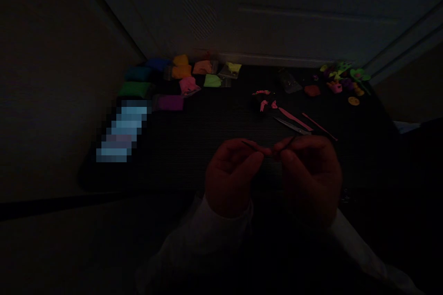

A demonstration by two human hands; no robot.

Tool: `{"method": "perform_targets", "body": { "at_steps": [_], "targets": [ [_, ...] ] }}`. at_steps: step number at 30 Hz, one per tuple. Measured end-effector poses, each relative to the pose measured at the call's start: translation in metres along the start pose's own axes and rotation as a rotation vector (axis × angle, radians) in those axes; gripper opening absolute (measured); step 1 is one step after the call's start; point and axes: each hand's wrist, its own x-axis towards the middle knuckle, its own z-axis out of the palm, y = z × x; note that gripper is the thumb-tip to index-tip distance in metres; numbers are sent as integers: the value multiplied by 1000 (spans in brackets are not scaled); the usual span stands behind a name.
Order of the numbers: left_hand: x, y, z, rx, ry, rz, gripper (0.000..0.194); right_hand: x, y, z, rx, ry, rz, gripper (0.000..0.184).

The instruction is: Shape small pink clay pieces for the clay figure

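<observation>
Pinching two dark slivers [248,145] [289,143], two hands [230,177] [311,177] show narrow grip near two pink tools [295,119] [320,126].

Table [166,143] left: screen [122,131], packets [169,103] behind it
Table middle: scissors [299,130] before the tools [295,119]
Table right: flower [360,74] near far corner
Hands [230,177]: before the scissors

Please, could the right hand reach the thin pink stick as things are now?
Probably yes: the thin pink stick lies just beyond the right hand, with nothing visible between them. But this hand seems to pinch a thin dark piece, which may hinder grasping.
</observation>
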Motion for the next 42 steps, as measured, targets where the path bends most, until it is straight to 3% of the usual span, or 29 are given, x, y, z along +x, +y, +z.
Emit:
{"method": "perform_targets", "body": {
  "at_steps": [7,18,25,42],
  "targets": [
    [2,0,-4,48,43,66,17,-1,-2,-4,-180,-48,3,22],
    [7,0,-8,64,37,53,15,1,-2,-9,-228,-139,37,29],
    [7,1,-11,67,5,42,19,3,-3,-12,-331,-178,40,16],
    [7,0,-14,85,3,-43,18,5,-5,-23,-604,-302,-181,22]
  ]
}}
